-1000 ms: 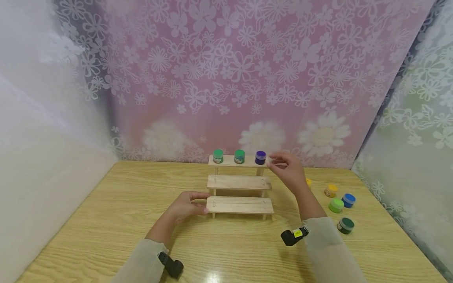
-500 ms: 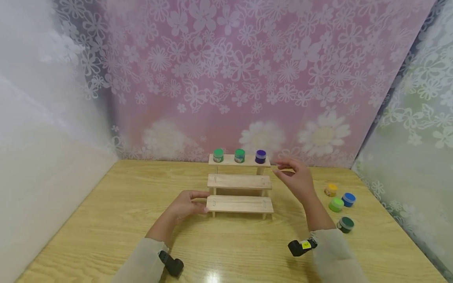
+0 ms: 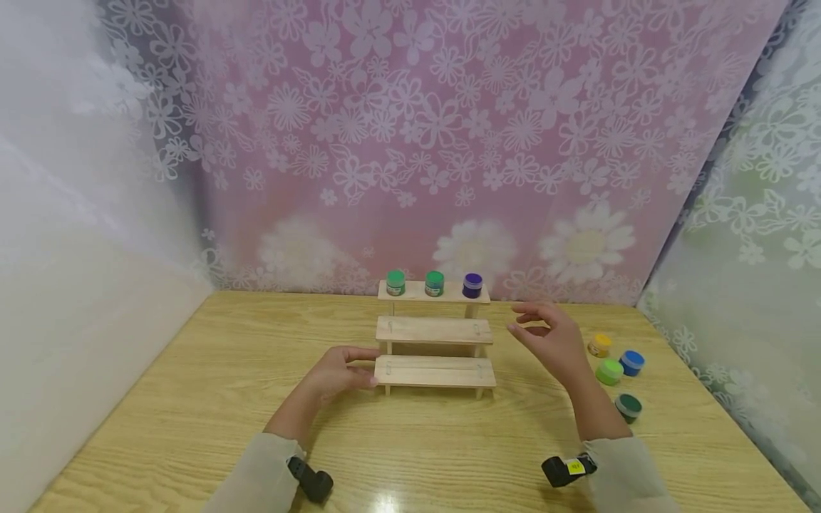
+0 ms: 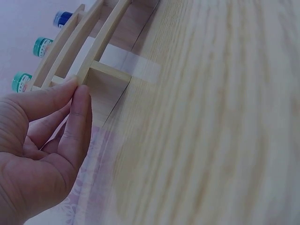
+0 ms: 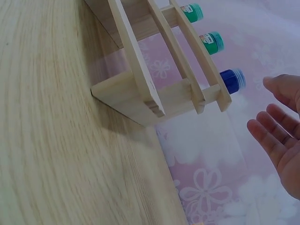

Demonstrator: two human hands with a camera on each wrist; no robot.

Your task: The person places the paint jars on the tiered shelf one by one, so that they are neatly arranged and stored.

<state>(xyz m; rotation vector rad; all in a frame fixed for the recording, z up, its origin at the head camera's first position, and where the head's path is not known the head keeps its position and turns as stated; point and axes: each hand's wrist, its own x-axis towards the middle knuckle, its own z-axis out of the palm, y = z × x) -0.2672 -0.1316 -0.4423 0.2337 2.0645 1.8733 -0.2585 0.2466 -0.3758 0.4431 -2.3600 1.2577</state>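
A three-tier wooden shelf (image 3: 434,370) stands mid-table. My left hand (image 3: 340,372) pinches the left end of its lowest step between thumb and fingers; the left wrist view shows the grip on the board's corner. Along the top step sit a green paint jar (image 3: 395,283), a second green jar (image 3: 434,283) and a purple-blue jar (image 3: 472,286), all upright. To the right of the shelf my right hand (image 3: 550,338) hovers with nothing in it, fingers relaxed and thumb apart, as the right wrist view also shows.
On the table's right side stand a yellow jar (image 3: 600,345), a blue jar (image 3: 631,363), a light green jar (image 3: 609,371) and a dark green jar (image 3: 628,407). A pink flowered curtain (image 3: 410,157) hangs behind the table, with pale sheets at both sides.
My right hand has drawn back from beside the purple-blue jar, moving right and toward me. The left hand, the shelf and the jars on it stay in place.
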